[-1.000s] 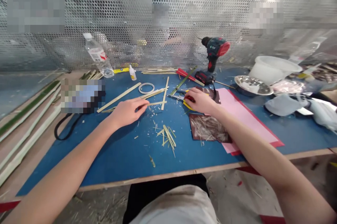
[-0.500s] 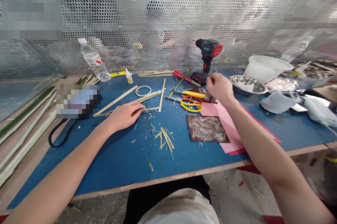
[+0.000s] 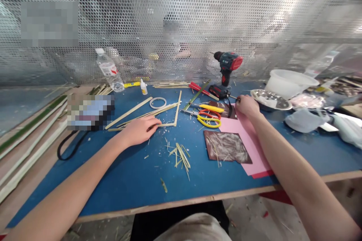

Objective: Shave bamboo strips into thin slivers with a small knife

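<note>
My left hand (image 3: 143, 131) is closed on the end of a short bamboo strip (image 3: 167, 125) lying on the blue table. The strip's far end meets another bamboo strip (image 3: 178, 108), making a corner. My right hand (image 3: 248, 106) is beside the cordless drill (image 3: 226, 68), its fingers closed on a thin rod-like tool (image 3: 232, 98); the tool's kind is unclear. Pink paper (image 3: 253, 139) lies beneath my right forearm. Scissors (image 3: 209, 121) with red and yellow handles and a yellow cutter (image 3: 212, 108) lie between my hands. Longer bamboo strips (image 3: 130, 112) rest behind my left hand.
Sandpaper (image 3: 226, 146) and bamboo scraps (image 3: 182, 155) lie nearer the front edge. Behind stand a water bottle (image 3: 109, 70), a small glue bottle (image 3: 143, 87) and a tape roll (image 3: 157, 103). A metal bowl (image 3: 284, 103) and white tub (image 3: 292, 82) sit right, before a perforated metal screen (image 3: 192, 14).
My right hand has moved right and down from beside the drill's base, and a thin rod now shows at its fingers. My left hand stays at the bamboo strip, whose end now meets the other strip's tip.
</note>
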The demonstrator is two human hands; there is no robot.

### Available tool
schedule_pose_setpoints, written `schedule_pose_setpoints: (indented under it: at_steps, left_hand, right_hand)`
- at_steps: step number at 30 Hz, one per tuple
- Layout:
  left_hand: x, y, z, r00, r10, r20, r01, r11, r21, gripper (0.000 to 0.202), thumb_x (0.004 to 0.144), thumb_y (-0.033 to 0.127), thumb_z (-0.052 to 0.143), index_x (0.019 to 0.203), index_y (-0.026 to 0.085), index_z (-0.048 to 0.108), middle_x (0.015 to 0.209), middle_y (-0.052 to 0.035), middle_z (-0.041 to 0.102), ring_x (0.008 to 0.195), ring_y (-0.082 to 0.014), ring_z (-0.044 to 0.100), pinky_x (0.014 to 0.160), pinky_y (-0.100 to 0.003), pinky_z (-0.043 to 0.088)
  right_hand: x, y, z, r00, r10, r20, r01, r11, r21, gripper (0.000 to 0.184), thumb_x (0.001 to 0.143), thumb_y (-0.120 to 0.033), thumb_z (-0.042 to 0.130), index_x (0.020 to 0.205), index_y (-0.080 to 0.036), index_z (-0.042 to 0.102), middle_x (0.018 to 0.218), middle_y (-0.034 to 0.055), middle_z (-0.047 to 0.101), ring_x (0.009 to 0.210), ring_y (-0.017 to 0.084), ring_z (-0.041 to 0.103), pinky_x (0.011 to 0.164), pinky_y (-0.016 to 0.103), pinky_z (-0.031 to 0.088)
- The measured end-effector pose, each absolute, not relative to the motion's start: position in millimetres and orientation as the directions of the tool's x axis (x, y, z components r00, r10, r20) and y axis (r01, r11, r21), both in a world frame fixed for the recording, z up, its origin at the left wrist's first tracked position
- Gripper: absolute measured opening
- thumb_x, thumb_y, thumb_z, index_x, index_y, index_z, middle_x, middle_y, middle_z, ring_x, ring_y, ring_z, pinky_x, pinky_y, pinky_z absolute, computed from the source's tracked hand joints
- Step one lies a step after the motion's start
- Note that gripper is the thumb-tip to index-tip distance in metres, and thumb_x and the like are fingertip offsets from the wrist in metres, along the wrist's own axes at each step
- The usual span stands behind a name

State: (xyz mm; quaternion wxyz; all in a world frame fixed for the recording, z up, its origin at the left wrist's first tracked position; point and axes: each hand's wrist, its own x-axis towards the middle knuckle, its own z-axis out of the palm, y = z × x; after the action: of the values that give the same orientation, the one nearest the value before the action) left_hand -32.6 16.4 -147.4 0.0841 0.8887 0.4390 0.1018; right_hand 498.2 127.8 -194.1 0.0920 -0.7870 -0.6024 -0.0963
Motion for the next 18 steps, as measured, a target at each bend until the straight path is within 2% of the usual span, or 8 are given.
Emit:
schedule_pose_setpoints:
  at_steps: [5, 8, 10, 12, 14, 16, 18]
  left_hand:
    - [-33, 17, -149, 0.595, 0.798, 0.097, 0.768, -0.600, 0.224, 0.040, 0.106, 0.038, 0.039, 0.127, 0.026, 0.072, 0.130, -0.0063, 0.073, 0.116, -0.0262, 0.070, 0.099, -0.043, 0.055]
    - [-33, 16, -148, 0.595, 0.799, 0.088, 0.771, -0.598, 0.220, 0.041, 0.107, 0.038, 0.039, 0.127, 0.025, 0.071, 0.130, -0.0072, 0.073, 0.114, -0.0264, 0.070, 0.097, -0.042, 0.055]
    - [-32, 16, -149, 0.599, 0.796, 0.088, 0.769, -0.602, 0.215, 0.041, 0.107, 0.038, 0.039, 0.127, 0.025, 0.071, 0.129, -0.0077, 0.072, 0.112, -0.0263, 0.071, 0.096, -0.042, 0.054]
    - [-32, 16, -150, 0.599, 0.795, 0.092, 0.769, -0.604, 0.210, 0.040, 0.107, 0.038, 0.039, 0.127, 0.024, 0.071, 0.130, -0.0078, 0.071, 0.112, -0.0263, 0.071, 0.096, -0.042, 0.054]
    - [-32, 16, -153, 0.599, 0.796, 0.093, 0.770, -0.604, 0.207, 0.040, 0.107, 0.038, 0.039, 0.128, 0.024, 0.070, 0.132, -0.0079, 0.071, 0.111, -0.0262, 0.071, 0.095, -0.041, 0.055]
    - [-33, 17, -156, 0.597, 0.797, 0.094, 0.771, -0.602, 0.207, 0.041, 0.107, 0.038, 0.038, 0.129, 0.025, 0.069, 0.133, -0.0079, 0.070, 0.110, -0.0260, 0.071, 0.094, -0.040, 0.055]
    - [-34, 17, -158, 0.597, 0.796, 0.097, 0.769, -0.603, 0.213, 0.040, 0.107, 0.039, 0.038, 0.129, 0.025, 0.069, 0.133, -0.0076, 0.070, 0.110, -0.0256, 0.071, 0.093, -0.039, 0.055]
  right_hand:
    - [494, 126, -190, 0.255, 0.920, 0.299, 0.964, -0.265, -0.006, 0.040, 0.091, -0.024, 0.051, 0.120, -0.014, 0.077, 0.120, 0.0237, 0.070, 0.114, 0.034, 0.063, 0.087, 0.042, 0.048]
    - [477, 119, -182, 0.240, 0.880, 0.409, 0.968, -0.246, -0.039, 0.042, 0.094, -0.030, 0.050, 0.125, -0.014, 0.073, 0.125, 0.0241, 0.066, 0.116, 0.035, 0.061, 0.086, 0.042, 0.048]
    - [457, 112, -175, 0.209, 0.841, 0.499, 0.978, -0.188, -0.093, 0.039, 0.096, -0.033, 0.048, 0.122, -0.016, 0.072, 0.123, 0.0215, 0.066, 0.110, 0.033, 0.062, 0.085, 0.041, 0.048]
    - [428, 106, -167, 0.121, 0.834, 0.539, 0.990, -0.062, -0.127, 0.036, 0.099, -0.035, 0.046, 0.120, -0.019, 0.070, 0.119, 0.0176, 0.068, 0.108, 0.030, 0.063, 0.087, 0.039, 0.048]
    - [395, 105, -160, -0.023, 0.851, 0.525, 0.989, 0.097, -0.114, 0.036, 0.102, -0.036, 0.043, 0.120, -0.020, 0.069, 0.120, 0.0156, 0.069, 0.110, 0.029, 0.063, 0.090, 0.038, 0.049]
    - [362, 111, -156, -0.169, 0.879, 0.447, 0.976, 0.212, -0.048, 0.038, 0.104, -0.038, 0.040, 0.125, -0.021, 0.067, 0.123, 0.0154, 0.069, 0.117, 0.030, 0.062, 0.092, 0.038, 0.049]
    - [332, 127, -153, -0.212, 0.920, 0.329, 0.975, 0.224, 0.002, 0.042, 0.105, -0.039, 0.040, 0.132, -0.021, 0.065, 0.129, 0.0162, 0.069, 0.122, 0.031, 0.060, 0.095, 0.040, 0.050]
